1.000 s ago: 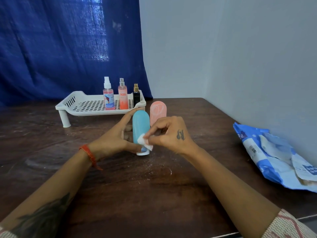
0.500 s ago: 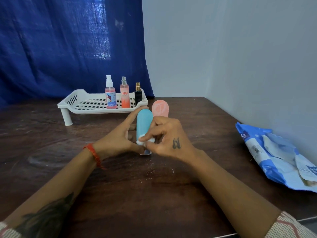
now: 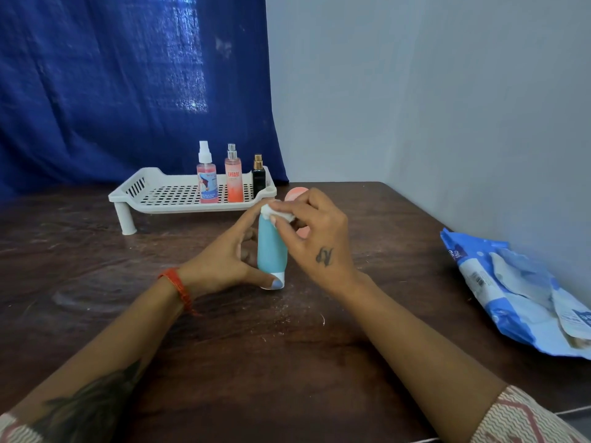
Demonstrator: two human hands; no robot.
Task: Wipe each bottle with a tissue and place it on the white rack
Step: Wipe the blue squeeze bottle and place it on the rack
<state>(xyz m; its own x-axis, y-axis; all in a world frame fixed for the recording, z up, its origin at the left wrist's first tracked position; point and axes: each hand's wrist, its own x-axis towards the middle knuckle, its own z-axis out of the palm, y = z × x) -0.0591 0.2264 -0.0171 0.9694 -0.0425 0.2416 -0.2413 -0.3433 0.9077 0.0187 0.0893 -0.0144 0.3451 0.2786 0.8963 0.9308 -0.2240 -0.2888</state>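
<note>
— Bottle in teal (image 3: pixel 271 247), where does it stand?

— Upright on its white cap, about mid-desk, on the dark wooden desk (image 3: pixel 224 362). The left hand (image 3: pixel 224 263) has its grip curled round the bottle, thumb low at the cap, fingers reaching up the far side.

— And the right hand (image 3: pixel 315 238)?

— Its grip pinches a small white tissue (image 3: pixel 276 213) against the top of the bottle, fingertips bunched.

— What lies behind?

— A pink bottle (image 3: pixel 297 195), mostly hidden by the right hand, just beyond the teal one. Nearer the desk's far edge stands the white rack (image 3: pixel 179 196) on short legs, with three spray bottles in a row at its right end: a pink one with a white nozzle (image 3: pixel 207 180), an orange one (image 3: pixel 233 179), a small black one (image 3: pixel 259 175).

— The room?

— A blue curtain (image 3: pixel 128 91) hangs behind the desk's far left; a plain grey wall (image 3: pixel 431 91) runs along the right. A blue tissue packet (image 3: pixel 511 289) lies at the right edge, against the wall. The desk shows pale scuffs and specks.
</note>
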